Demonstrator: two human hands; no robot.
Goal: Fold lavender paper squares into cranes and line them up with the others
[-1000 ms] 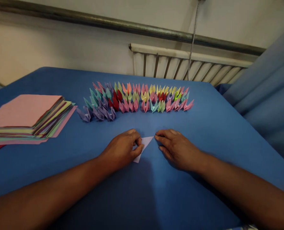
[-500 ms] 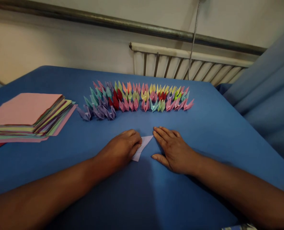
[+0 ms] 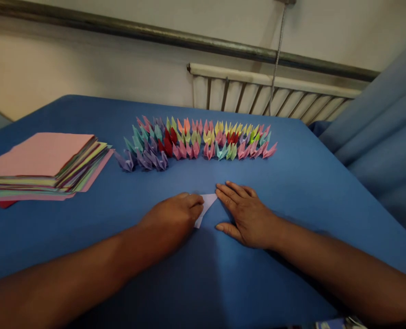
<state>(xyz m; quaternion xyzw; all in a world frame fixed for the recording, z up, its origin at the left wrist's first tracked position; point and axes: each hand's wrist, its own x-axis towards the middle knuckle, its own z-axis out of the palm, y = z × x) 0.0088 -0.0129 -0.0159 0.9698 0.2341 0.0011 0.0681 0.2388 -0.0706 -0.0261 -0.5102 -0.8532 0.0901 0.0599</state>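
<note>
A small pale folded paper triangle (image 3: 207, 204) lies on the blue table (image 3: 308, 183) between my hands. My left hand (image 3: 173, 218) rests on its left part, fingers curled and pressed down on the paper. My right hand (image 3: 244, 212) lies flat on the table just to the right, fingers stretched out, fingertips touching the paper's top corner. Beyond them stand rows of several small folded paper cranes (image 3: 199, 139) in many colours.
A stack of coloured square paper sheets (image 3: 48, 167), pink on top, sits at the left of the table. A radiator (image 3: 267, 93) and a metal pipe (image 3: 155, 32) run along the wall behind. Blue fabric (image 3: 384, 123) hangs at the right.
My right hand has slid left and flattened beside the paper. My left hand has moved further over the triangle, hiding more of it. The view shifted slightly.
</note>
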